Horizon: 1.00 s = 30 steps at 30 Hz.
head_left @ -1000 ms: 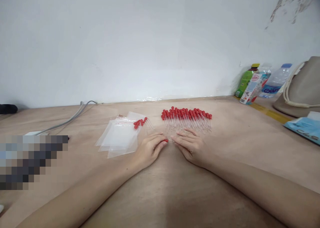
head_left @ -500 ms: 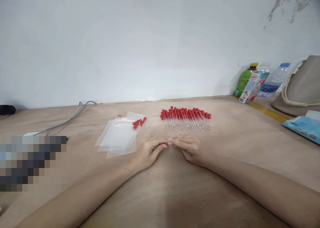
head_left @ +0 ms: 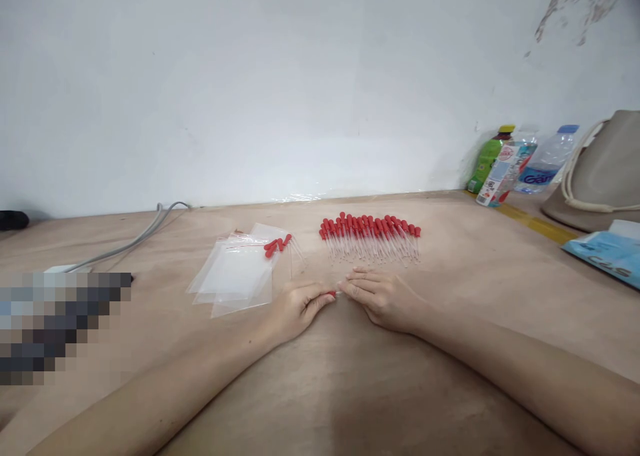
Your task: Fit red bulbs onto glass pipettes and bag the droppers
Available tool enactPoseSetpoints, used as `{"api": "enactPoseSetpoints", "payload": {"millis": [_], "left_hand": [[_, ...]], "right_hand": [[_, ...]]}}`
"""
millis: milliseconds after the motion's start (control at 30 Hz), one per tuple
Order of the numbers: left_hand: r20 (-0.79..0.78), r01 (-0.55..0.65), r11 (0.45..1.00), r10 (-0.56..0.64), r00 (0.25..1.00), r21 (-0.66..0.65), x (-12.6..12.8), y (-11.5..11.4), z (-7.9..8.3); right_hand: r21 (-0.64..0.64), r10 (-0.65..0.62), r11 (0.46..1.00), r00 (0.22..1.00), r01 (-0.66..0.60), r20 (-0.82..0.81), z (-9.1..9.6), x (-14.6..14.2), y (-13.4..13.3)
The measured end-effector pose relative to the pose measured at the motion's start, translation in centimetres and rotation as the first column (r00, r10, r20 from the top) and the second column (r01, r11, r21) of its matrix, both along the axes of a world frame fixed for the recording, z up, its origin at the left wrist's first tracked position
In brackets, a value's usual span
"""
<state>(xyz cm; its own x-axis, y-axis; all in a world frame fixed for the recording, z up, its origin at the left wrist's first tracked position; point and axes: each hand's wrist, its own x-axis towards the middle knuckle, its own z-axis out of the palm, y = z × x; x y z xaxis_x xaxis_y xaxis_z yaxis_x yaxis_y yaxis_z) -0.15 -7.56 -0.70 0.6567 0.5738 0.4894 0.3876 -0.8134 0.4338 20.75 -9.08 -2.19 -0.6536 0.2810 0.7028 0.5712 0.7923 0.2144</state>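
Observation:
Between my hands is a dropper with a red bulb [head_left: 333,294] and a thin clear tube, lying nearly level just above or on the table. My left hand [head_left: 303,309] is closed, its thumb and fingers pinching the bulb. At the tube end, my right hand [head_left: 383,301] has its fingertips pressed together on the dropper; most of the tube is hidden there. Beyond my right hand lies a row of many droppers [head_left: 370,228], red bulbs facing the wall. Several loose droppers [head_left: 277,244] rest partly on clear plastic zip bags [head_left: 235,273], fanned out past my left hand.
A grey cable [head_left: 135,243] runs across the table at left, near a blurred-out object [head_left: 60,329]. Against the wall at right stand a green bottle [head_left: 490,159], a printed bottle [head_left: 505,176] and a blue-capped bottle [head_left: 550,163]. A grey-beige bag [head_left: 605,169] and a blue tissue pack [head_left: 605,256] are beside them.
The held dropper has shifted slightly toward me. My right fingers are a little more spread and slightly changed in angle at the tube. The other things lie as before.

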Motion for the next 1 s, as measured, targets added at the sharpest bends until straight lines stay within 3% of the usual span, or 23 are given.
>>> {"api": "enactPoseSetpoints", "payload": {"millis": [333, 400, 500, 600, 667, 800, 1000], "left_hand": [[0.084, -0.002, 0.965, -0.021, 0.996, 0.262, -0.2, 0.4, -0.9], [0.084, -0.001, 0.974, -0.018, 0.996, 0.225, -0.2, 0.3, -0.8], [0.049, 0.013, 1.0, -0.013, 0.999, -0.001, -0.1, 0.3, -0.3], [0.056, 0.017, 0.967, -0.003, 0.998, -0.253, -0.1, 0.6, 0.1], [0.074, 0.014, 0.945, 0.011, 0.997, -0.328, -0.1, 0.7, 0.2], [0.066, -0.016, 0.942, 0.04, 0.997, -0.336, -0.1, 0.7, 0.1], [0.062, -0.083, 0.985, 0.094, 0.994, -0.152, -0.3, 0.6, 0.2]], "right_hand": [[-0.167, -0.037, 0.986, 0.998, 0.027, -0.058, -0.4, -0.4, -0.3], [-0.112, -0.019, 0.994, 1.0, 0.016, -0.025, -0.1, -0.4, -0.3], [0.063, 0.017, 0.998, 0.998, -0.021, 0.062, 0.8, -0.2, -0.4], [0.165, 0.015, 0.986, 0.993, -0.033, 0.114, 1.6, -0.2, -0.7], [0.19, 0.002, 0.982, 0.994, -0.022, 0.107, 1.8, -0.2, -0.9], [0.171, -0.004, 0.985, 0.999, -0.006, 0.054, 1.5, -0.3, -0.8], [0.065, -0.126, 0.989, 0.984, 0.136, -0.129, 0.8, 0.2, 0.0]]}}
